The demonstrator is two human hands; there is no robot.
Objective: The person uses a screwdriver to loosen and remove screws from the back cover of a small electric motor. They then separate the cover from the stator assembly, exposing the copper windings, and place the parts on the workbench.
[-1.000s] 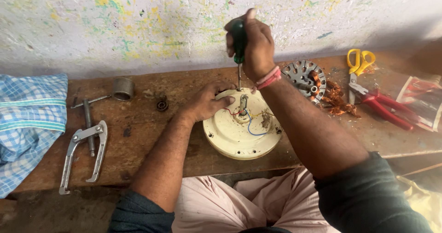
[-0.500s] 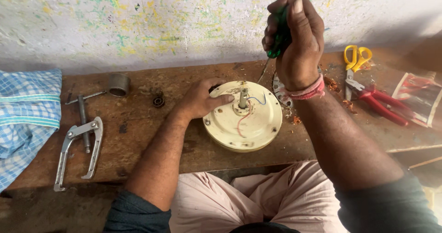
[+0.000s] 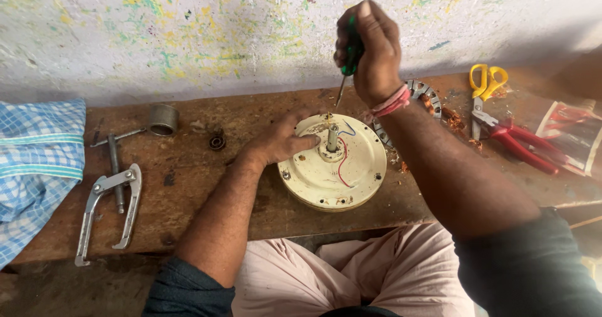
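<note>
Standing over the wooden bench [image 3: 188,185], the person grips a green-handled screwdriver [image 3: 348,63] in the right hand [image 3: 371,50], fist wrapped tight round the handle, the blade slanting down and leftward toward the far rim of the cream round motor housing [image 3: 332,163]. The tip sits just above that rim, behind the upright central shaft [image 3: 332,137]. The left hand [image 3: 279,142] lies flat and spread on the housing's near-left face, fingers touching the hub, so it is the closer hand. The housing rests mid-bench, directly before the person, its shaft pointing straight up.
</note>
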